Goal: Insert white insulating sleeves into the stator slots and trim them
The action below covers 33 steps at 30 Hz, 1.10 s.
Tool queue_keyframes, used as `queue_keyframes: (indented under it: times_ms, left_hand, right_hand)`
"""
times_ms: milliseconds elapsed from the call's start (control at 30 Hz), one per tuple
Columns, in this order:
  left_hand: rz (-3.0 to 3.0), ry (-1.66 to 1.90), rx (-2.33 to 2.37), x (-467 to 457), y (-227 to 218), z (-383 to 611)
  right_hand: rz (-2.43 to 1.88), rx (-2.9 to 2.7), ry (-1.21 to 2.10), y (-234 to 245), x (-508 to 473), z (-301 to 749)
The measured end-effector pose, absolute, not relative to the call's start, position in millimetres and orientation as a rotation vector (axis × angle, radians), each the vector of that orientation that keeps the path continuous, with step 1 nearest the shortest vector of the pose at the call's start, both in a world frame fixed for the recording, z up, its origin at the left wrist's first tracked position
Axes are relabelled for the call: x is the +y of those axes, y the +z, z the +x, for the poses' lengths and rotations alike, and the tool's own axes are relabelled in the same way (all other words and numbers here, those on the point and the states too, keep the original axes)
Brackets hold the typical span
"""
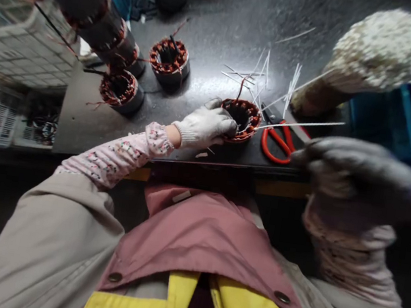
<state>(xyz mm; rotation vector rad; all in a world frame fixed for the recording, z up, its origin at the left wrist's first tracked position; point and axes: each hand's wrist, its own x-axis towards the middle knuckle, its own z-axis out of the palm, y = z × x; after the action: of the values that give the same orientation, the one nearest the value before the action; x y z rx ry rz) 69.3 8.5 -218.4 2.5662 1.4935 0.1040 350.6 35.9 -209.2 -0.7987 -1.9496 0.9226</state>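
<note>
My left hand (209,126), in a white knit glove, is closed on the near left side of a motor stator (244,138) with copper windings. The stator stands upright on the bench near its front edge. A white cord (301,124) runs out from its rim to the right and passes above the fingers of my right hand (356,167). That gloved hand is raised at the right and blurred, its thumb and fingertips together; what they hold, if anything, cannot be made out. Red-handled scissors (278,143) lie between the stator and my right hand.
More stators (168,62) stand at the left, some in a leaning stack (105,22). Cut white cords (264,75) lie scattered behind the scissors. A thick bundle of white cords (384,51) stands at the right by a blue crate (405,121). White baskets (6,49) are far left.
</note>
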Motion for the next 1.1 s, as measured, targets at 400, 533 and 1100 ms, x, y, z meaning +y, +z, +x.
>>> queue_keyframes:
  times_ms: [400,533,1100]
  left_hand:
    - [2.426,0.223,1.702,6,-237,86]
    - [2.454,0.256,1.682,6,-237,86]
    - [2.233,0.538,1.826,-8,-241,85]
  right_hand:
    - [-0.656,-1.738,1.178,-274,-65,342]
    - [-0.671,-1.731,1.201,-275,-63,339]
    - [-0.813,-1.622,0.997,-301,3,265]
